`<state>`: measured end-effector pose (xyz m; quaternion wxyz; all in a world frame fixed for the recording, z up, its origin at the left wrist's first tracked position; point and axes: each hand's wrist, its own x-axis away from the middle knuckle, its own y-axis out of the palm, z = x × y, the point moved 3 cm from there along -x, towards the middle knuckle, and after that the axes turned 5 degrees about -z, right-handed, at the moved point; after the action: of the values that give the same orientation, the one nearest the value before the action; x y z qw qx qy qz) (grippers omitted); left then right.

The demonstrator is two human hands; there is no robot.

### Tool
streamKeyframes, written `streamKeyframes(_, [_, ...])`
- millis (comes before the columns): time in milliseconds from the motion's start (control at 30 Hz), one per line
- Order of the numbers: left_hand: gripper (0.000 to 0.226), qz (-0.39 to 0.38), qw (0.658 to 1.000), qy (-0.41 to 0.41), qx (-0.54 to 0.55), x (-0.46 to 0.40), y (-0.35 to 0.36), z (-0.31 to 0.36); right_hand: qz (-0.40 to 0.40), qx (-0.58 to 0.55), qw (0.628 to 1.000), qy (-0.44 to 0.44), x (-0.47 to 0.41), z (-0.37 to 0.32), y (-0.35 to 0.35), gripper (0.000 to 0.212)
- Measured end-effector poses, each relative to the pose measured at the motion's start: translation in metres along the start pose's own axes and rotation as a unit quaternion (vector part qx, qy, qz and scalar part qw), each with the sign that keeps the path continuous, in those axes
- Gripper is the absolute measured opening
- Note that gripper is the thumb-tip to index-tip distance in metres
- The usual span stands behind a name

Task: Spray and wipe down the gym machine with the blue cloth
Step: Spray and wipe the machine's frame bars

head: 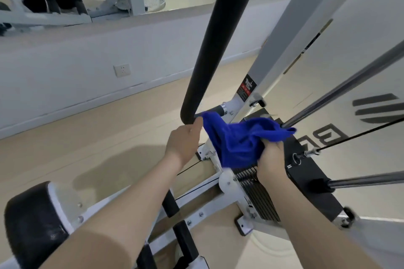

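Note:
The blue cloth (238, 141) is stretched between both hands in front of the gym machine (284, 35). My left hand (183, 143) pinches its upper left corner just below the lower end of a thick black padded bar (216, 37). My right hand (271, 157) grips the bunched right side of the cloth over the black weight stack (310, 172). No spray bottle is in view.
Chrome guide rods (341, 91) and a black cable (358, 135) run up to the right. A black seat pad (32, 225) sits at lower left on the white frame. A low white wall with a socket (122, 70) and more machines lie behind, across the tan floor.

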<state>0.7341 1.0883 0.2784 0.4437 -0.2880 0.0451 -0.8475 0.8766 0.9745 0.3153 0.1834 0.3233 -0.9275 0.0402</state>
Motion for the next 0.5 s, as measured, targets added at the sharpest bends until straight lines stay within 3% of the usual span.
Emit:
streamKeyframes(100, [0.053,0.012,1.000,-0.013,0.002,-0.022,0.026,0.007,0.051,0.034,0.997,0.045,0.000,0.018,-0.024,0.023])
streamKeyframes(267, [0.055,0.103,0.993,-0.057,-0.018,-0.057,0.057,0.008,0.008,0.126,0.988,0.084,-0.008,0.052,-0.039,0.027])
streamKeyframes(500, [0.051,0.154,0.980,-0.125,0.001,-0.074,0.075,-0.015,0.049,0.039,0.986,0.157,-0.029,0.063,-0.040,0.025])
